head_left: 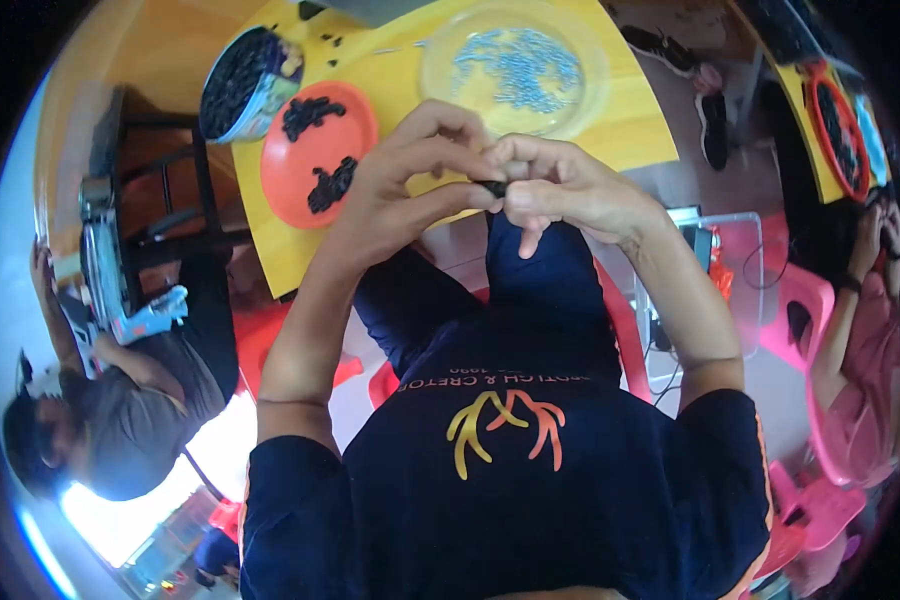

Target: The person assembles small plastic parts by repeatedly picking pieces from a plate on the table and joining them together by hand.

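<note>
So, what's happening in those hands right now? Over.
Left-hand grip and right-hand grip both pinching one small black piece. Piece mostly hidden. Round red plate with loose black bits off left; nothing visibly blocking.

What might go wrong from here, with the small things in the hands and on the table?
The black piece is pinched by the fingertips of the left hand and right hand, near the edge of the table, so it may slip and drop.

The bucket stands close to the table's left edge; a bump might tip it.

The pins lie loose in the clear dish, so a knock could scatter them.
</note>
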